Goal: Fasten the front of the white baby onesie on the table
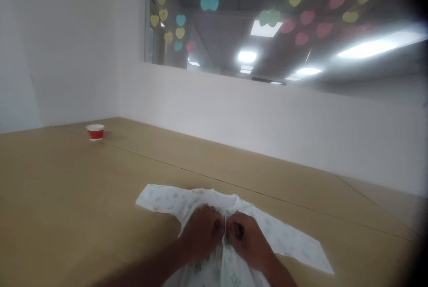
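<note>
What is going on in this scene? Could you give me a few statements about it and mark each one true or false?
1. The left hand and right hand are both gripping the front of a white printed garment. True.
2. The garment's sleeves are folded in. False: they lie spread out to either side.
3. A red-and-white paper cup stands on the tan table. True.
4. The right hand is holding the cup. False: the cup stands on the table, away from both hands.
5. Coloured paper hearts show on the glass high on the wall. True.
</note>
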Motion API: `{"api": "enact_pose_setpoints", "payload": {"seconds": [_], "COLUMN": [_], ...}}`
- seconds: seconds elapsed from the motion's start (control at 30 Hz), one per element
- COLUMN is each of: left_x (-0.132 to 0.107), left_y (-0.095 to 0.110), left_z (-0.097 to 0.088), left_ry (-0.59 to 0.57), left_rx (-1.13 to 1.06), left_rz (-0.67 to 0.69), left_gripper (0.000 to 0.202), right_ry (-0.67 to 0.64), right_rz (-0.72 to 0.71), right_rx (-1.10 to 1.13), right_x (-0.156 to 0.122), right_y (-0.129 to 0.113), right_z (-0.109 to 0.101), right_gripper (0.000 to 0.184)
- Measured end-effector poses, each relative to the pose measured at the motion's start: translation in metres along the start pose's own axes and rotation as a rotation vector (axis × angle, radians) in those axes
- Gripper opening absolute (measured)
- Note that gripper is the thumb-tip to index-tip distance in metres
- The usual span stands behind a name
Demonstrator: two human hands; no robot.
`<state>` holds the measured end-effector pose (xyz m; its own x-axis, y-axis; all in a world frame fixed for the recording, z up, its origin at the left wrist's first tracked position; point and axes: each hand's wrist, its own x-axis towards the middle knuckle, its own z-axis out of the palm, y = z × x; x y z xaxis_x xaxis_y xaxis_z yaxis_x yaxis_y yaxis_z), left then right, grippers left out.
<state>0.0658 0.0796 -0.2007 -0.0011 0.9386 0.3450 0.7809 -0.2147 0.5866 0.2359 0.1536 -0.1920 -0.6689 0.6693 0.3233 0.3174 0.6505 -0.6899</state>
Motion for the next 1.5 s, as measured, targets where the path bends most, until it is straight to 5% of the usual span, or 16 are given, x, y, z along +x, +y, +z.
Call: {"api": "enact_pose_setpoints", "payload": {"seconds": [0.6, 0.97, 1.5], "left_x": [0.006, 0.008, 0.005], "left_y": [0.004, 0.0, 0.012], "left_z": [-0.009, -0.01, -0.011], "left_ry": [-0.043, -0.07, 0.018], "left_rx": [-0.121, -0.249, -0.293], "left_rz": [-0.102, -0.04, -0.102], "left_gripper": [0.013, 0.012, 0.009], "right_ry": [-0.007, -0.018, -0.008], "right_rz": [0.046, 0.194, 0.131], "right_rx": [0.111, 0.219, 0.158], "right_x": [-0.002, -0.001, -0.001], "right_y": [-0.005, -0.009, -0.015], "right_z": [-0.002, -0.001, -0.001], "right_gripper": [0.005, 0.005, 0.011]}}
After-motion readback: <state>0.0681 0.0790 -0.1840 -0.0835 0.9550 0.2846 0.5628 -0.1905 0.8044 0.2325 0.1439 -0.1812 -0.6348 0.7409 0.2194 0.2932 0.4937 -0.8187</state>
